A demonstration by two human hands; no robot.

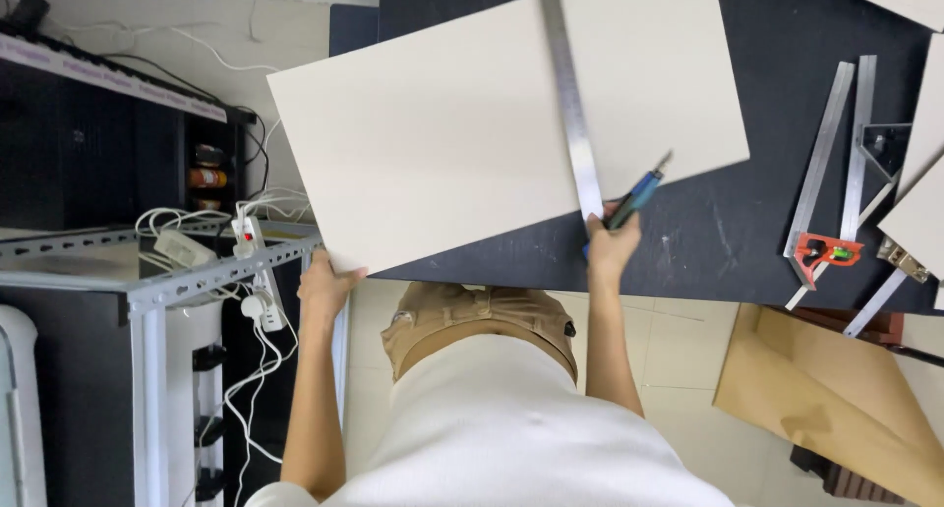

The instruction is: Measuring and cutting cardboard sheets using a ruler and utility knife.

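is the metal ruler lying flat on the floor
No, the metal ruler lies across the pale board on the dark table, its near end under the right hand.

Metal squares [836,163] lie on the black table [747,222]; a white power strip [258,271] hangs off a metal rack [147,291]

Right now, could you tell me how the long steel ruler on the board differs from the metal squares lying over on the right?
The steel ruler is one straight flat strip; the metal squares are angled, with a red fitting at one corner. The ruler lies across the pale board, its near end at the right hand, which also holds a blue-handled tool; the squares rest untouched on the dark table. Both are silver metal.
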